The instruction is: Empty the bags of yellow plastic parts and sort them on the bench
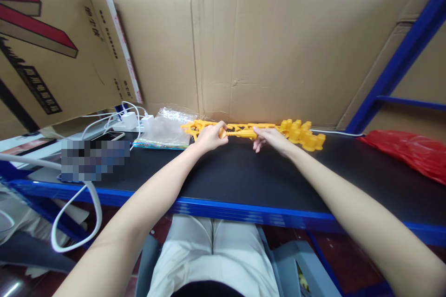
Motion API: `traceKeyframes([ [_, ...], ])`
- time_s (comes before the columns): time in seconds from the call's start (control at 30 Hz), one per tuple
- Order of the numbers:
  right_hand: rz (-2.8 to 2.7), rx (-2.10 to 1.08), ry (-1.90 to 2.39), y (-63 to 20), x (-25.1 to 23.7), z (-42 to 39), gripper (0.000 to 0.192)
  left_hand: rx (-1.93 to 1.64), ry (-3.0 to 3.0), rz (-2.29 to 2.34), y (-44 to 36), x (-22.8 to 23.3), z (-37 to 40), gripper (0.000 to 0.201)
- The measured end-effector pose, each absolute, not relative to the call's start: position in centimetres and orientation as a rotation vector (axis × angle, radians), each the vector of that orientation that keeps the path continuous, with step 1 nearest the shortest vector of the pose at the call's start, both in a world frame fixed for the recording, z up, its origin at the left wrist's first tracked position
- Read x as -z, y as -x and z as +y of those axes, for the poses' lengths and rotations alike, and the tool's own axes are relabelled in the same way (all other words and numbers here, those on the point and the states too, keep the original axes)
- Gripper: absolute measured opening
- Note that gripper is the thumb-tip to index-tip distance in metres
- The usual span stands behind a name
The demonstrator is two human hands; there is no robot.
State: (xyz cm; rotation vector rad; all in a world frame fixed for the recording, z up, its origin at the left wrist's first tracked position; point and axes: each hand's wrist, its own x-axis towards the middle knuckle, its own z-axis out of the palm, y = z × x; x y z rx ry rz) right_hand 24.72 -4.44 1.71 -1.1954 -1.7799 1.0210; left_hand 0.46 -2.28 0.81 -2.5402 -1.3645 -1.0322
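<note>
Bench: black top, blue front edge, nearest below both hands.
Left hand: fingers curled shut around the yellow plastic sprue.
Right hand: fingers closed on the sprue's middle.
Yellow moulded pieces: just right of the right fingers.
Clear plastic bag: left of the left fingers.
Cardboard wall: behind everything.
</note>
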Motion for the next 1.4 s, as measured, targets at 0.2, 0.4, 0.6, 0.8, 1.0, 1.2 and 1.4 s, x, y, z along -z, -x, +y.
traceKeyframes([
  [0.2, -1.825, -1.008, 1.127, -25.3, -1.3, -3.9, 0.056, 1.033, 2.537, -1.406, -0.4, -0.8, -2.1, 0.027],
  [0.4, -1.863, -0.998, 1.020, -25.7, -1.0, -3.5, 0.064, 1.015, 2.558, -1.331, -0.1, -0.8, -1.8, 0.034],
  [0.6, -1.808, -0.981, 1.110, -25.3, -1.3, -4.0, 0.054, 1.033, 2.553, -1.301, -0.1, -0.7, -2.0, 0.045],
  [0.8, -1.796, -0.976, 1.139, -25.1, -1.4, -4.2, 0.055, 1.081, 2.539, -1.253, -0.3, -0.7, -2.1, 0.039],
  [1.0, -1.800, -1.016, 1.095, -25.4, -1.3, -3.8, 0.060, 1.064, 2.551, -1.269, -0.4, -0.8, -2.2, 0.037],
  [1.2, -1.827, -1.004, 1.056, -25.7, -1.2, -3.7, 0.059, 1.069, 2.537, -1.265, -0.3, -0.7, -2.0, 0.039],
  [1.4, -1.791, -1.005, 1.118, -25.3, -1.5, -4.1, 0.054, 1.063, 2.530, -1.249, -0.3, -0.4, -1.8, 0.040],
])
